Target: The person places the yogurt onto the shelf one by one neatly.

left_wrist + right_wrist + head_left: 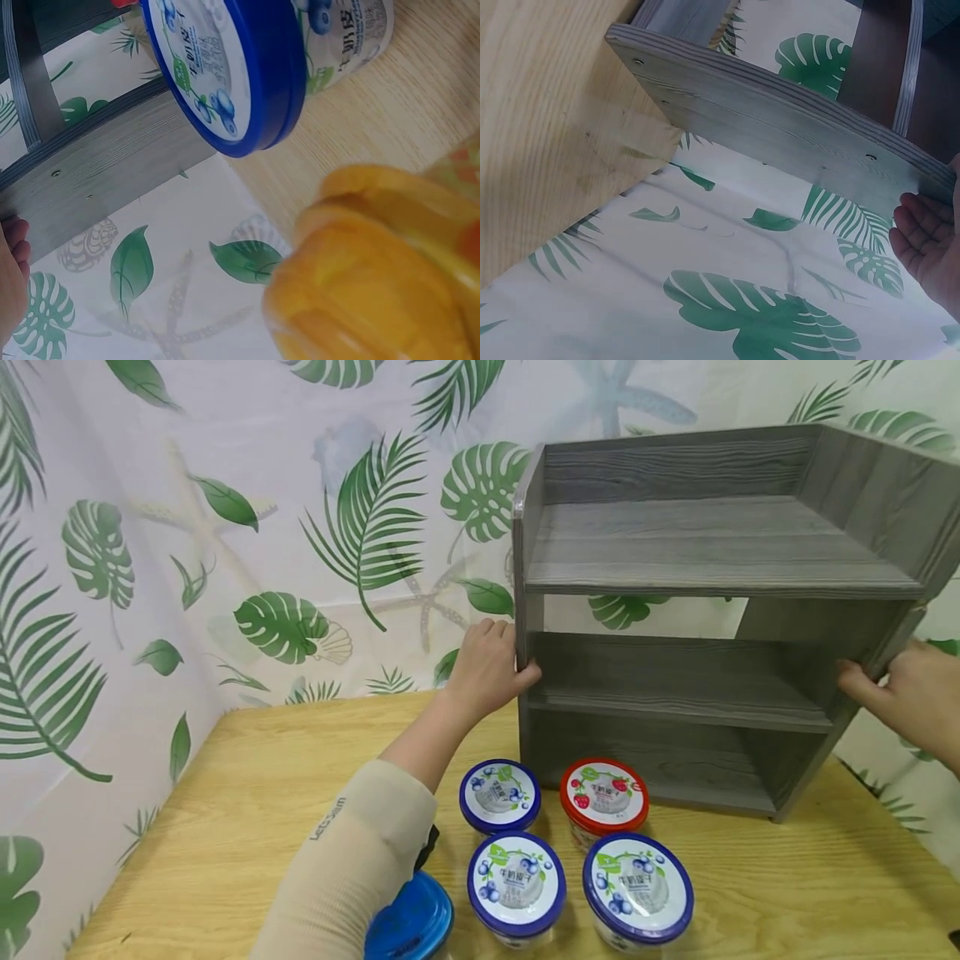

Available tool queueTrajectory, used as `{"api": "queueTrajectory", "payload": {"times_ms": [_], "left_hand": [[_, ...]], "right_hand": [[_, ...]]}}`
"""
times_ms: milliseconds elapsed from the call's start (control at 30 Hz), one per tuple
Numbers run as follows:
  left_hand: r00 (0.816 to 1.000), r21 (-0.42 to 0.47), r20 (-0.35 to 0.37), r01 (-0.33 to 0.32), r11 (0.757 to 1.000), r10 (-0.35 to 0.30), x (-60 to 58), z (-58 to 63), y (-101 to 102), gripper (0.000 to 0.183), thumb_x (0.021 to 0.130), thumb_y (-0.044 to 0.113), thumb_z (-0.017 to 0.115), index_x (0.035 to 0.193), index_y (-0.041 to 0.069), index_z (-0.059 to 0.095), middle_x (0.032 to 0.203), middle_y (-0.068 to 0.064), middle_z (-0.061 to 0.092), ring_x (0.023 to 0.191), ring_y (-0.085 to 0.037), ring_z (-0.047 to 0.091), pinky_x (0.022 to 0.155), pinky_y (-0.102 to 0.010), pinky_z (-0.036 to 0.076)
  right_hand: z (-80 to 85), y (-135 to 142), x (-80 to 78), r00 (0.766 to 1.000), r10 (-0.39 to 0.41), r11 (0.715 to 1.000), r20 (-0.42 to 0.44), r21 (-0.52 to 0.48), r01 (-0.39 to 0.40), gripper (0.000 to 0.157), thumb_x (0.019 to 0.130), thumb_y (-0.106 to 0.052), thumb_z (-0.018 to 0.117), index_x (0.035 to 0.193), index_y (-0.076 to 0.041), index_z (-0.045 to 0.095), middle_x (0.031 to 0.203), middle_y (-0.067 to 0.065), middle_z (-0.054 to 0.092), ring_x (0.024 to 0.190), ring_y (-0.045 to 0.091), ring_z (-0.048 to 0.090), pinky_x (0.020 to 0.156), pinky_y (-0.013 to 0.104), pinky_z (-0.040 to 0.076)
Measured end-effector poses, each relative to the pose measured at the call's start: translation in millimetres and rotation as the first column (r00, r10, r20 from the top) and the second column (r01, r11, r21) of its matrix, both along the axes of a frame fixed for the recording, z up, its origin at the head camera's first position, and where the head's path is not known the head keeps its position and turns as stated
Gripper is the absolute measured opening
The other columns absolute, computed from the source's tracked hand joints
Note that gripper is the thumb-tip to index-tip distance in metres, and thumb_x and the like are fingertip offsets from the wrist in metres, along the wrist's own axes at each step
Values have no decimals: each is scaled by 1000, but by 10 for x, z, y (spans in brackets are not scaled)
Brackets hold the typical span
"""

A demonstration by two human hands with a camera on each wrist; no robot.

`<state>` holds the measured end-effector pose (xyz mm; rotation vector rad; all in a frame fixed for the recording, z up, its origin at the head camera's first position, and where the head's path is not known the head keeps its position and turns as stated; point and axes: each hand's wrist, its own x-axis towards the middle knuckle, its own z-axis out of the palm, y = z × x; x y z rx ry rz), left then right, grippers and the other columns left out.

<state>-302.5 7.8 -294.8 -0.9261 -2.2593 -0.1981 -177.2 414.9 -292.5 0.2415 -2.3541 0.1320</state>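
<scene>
A grey wood-grain shelf unit stands on the wooden table, at right of centre in the head view. My left hand grips its left side panel, the thumb round the front edge and the fingers on the outer face. On the opposite side my right hand holds the right panel the same way, thumb at the front edge. In the right wrist view, curled fingertips lie against the outer face. Close before the shelf's base sit a red-lidded tub and a blue-lidded tub.
Nearer stand two more blue-lidded tubs. A bright blue lidded container is partly behind my left sleeve. The left wrist view shows a yellow-orange plastic-looking object, its kind unclear. Leaf-patterned sheeting backs the table.
</scene>
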Motion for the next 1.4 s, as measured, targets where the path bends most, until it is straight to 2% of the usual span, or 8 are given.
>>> {"api": "queueTrajectory", "payload": {"times_ms": [100, 500, 667, 767, 900, 1067, 1200, 1400], "left_hand": [[1000, 11, -15, 14, 1000, -14, -6, 8, -17, 22, 83, 27, 60, 79, 6, 55, 76, -7, 58, 73, -23, 49, 70, -33, 40], [999, 9, -31, 5, 1000, -4, -6, 19, -107, 22, 82, 26, 61, 76, 6, 55, 72, -6, 56, 70, -22, 49, 68, -33, 40], [1000, -13, -25, -15, 1000, 15, 8, 42, -105, 24, 82, 27, 61, 77, 5, 55, 74, -6, 56, 72, -23, 50, 69, -33, 41], [999, -39, -31, -25, 999, 24, 15, 62, -87, 25, 83, 28, 60, 77, 5, 56, 74, -6, 56, 73, -23, 51, 70, -33, 41], [999, -67, -14, -48, 997, 47, 28, 74, -79, 25, 84, 30, 60, 77, 6, 56, 75, -5, 57, 75, -22, 51, 73, -32, 41], [998, -81, -17, -64, 995, 63, 38, 88, -88, 26, 85, 30, 58, 78, 6, 56, 74, -5, 57, 75, -22, 52, 73, -32, 41], [997, -78, -25, -76, 994, 75, 39, 88, -117, 27, 85, 31, 58, 76, 6, 56, 72, -5, 56, 73, -22, 51, 71, -32, 41], [996, -82, 5, -92, 992, 92, 50, 60, -182, 26, 84, 31, 59, 78, 6, 56, 73, -5, 56, 73, -22, 51, 72, -32, 41]], "right_hand": [[12, -7, -21, 1000, 15, 1000, 5, -24, -15, 56, 90, -31, 38, 85, 21, 56, 44, 15, 46, 34, 2, 21, 32, 24, 19], [6, -50, -101, 1000, 15, 1000, 22, -16, -14, 50, 91, -31, 38, 56, 3, 48, 48, 11, 41, 40, 15, 29, 37, 32, 24], [3, -52, -100, 1000, 5, 999, 28, -46, -4, 52, 91, -33, 38, 59, 7, 50, 46, 12, 42, 38, 15, 28, 36, 32, 23], [-16, -48, -96, 1000, 14, 997, -1, -79, -14, 49, 90, -32, 40, 70, 11, 52, 50, 22, 46, 39, 15, 29, 35, 30, 22], [-30, -46, -99, 999, 35, 994, -20, -103, -37, 45, 89, -29, 42, 78, 13, 54, 54, 26, 49, 41, 5, 26, 35, 28, 21], [-28, -53, -137, 996, 51, 994, -69, -93, -57, 49, 90, -34, 40, 72, 10, 52, 48, 19, 44, 42, -6, 17, 34, 27, 19], [-19, -65, -186, 997, 43, 996, -62, -77, -48, 52, 90, -35, 40, 73, 12, 54, 50, 23, 46, 41, 2, 20, 34, 29, 19], [-9, -83, -216, 999, 11, 999, 33, -44, -9, 52, 91, -33, 39, 72, 12, 54, 49, 19, 46, 41, 17, 31, 37, 33, 23]]}}
